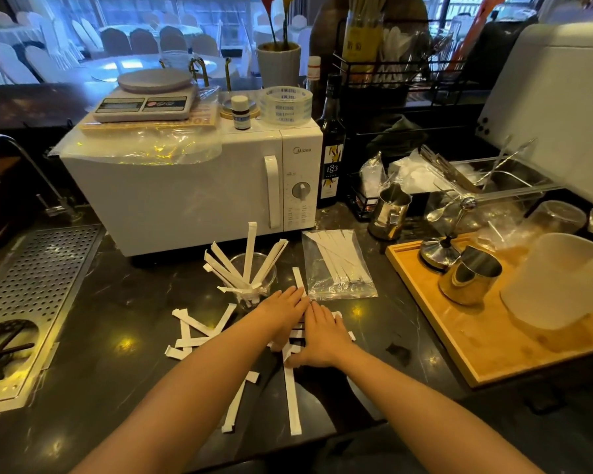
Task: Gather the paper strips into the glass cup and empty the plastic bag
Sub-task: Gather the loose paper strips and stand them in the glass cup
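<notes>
White paper strips are lying under both flat, open hands, left hand and right hand, risking a sweep that tips the crowded glass cup just beyond at frame centre.

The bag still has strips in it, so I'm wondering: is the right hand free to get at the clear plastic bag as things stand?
Probably yes. The right hand lies flat on loose white paper strips, and the clear plastic bag lies just beyond its fingertips on the dark counter, with nothing between.
</notes>
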### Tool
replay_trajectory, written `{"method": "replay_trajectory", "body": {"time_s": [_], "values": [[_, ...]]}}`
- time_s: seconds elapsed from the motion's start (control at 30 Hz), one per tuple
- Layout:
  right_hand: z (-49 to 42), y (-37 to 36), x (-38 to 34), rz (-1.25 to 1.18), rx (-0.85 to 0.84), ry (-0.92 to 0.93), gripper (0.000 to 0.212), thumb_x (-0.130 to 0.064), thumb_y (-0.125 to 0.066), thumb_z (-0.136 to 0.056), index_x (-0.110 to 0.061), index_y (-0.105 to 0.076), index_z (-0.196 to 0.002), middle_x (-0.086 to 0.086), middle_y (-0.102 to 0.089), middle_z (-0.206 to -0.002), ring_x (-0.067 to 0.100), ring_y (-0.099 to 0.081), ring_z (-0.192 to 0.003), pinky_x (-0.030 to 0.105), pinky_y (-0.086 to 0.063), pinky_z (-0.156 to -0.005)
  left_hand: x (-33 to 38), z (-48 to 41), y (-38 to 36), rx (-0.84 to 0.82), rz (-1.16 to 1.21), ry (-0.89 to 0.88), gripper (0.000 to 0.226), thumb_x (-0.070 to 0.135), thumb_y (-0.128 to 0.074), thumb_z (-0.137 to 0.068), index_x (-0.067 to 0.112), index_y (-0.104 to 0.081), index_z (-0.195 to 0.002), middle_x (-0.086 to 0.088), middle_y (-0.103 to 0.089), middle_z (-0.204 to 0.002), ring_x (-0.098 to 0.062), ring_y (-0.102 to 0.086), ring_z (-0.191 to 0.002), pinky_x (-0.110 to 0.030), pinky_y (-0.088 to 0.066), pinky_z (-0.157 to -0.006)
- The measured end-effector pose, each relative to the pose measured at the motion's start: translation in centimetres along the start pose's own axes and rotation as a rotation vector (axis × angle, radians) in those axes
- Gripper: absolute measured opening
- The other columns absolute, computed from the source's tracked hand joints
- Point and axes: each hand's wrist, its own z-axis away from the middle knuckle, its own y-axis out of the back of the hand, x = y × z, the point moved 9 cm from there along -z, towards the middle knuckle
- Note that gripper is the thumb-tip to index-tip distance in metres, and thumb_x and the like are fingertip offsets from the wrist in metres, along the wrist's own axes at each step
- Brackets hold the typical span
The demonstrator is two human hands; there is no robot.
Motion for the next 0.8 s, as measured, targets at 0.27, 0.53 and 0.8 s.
{"method": "replay_trajectory", "body": {"time_s": [0.27,0.53,0.8], "values": [[0.2,-0.3,-0.1,0.015,-0.003,-0.03,0.118,-0.068,-0.062,-0.066,-0.012,-0.001,-0.149,0.007,0.001,-0.16,0.027,0.003,-0.147,0.052,-0.002,-0.118,0.1,-0.8,0.1,-0.038,-0.047,0.011,0.113,0.019,-0.077,-0.069,0.008,0.005,-0.147,-0.013,0.009,-0.158,-0.03,0.009,-0.146,-0.042,-0.005,-0.12],[0.3,0.0,0.0,0.048,0.021,-0.005,0.105,-0.055,-0.068,-0.068,-0.011,-0.013,-0.146,0.009,-0.015,-0.154,0.029,-0.008,-0.144,0.05,-0.009,-0.117,0.1,-0.7,0.9,-0.005,-0.111,-0.022,0.102,0.023,-0.078,-0.068,0.007,-0.014,-0.146,-0.014,-0.009,-0.157,-0.03,-0.006,-0.146,-0.04,-0.012,-0.12],[0.4,1.3,0.2,0.171,0.005,0.005,0.071,-0.047,-0.066,-0.073,-0.01,-0.042,-0.129,0.011,-0.039,-0.135,0.03,-0.034,-0.127,0.043,-0.031,-0.105,-0.4,-0.4,0.9,0.018,-0.059,0.005,0.077,0.026,-0.076,-0.07,0.012,-0.036,-0.135,-0.012,-0.044,-0.135,-0.03,-0.045,-0.123,-0.041,-0.043,-0.1]]}}
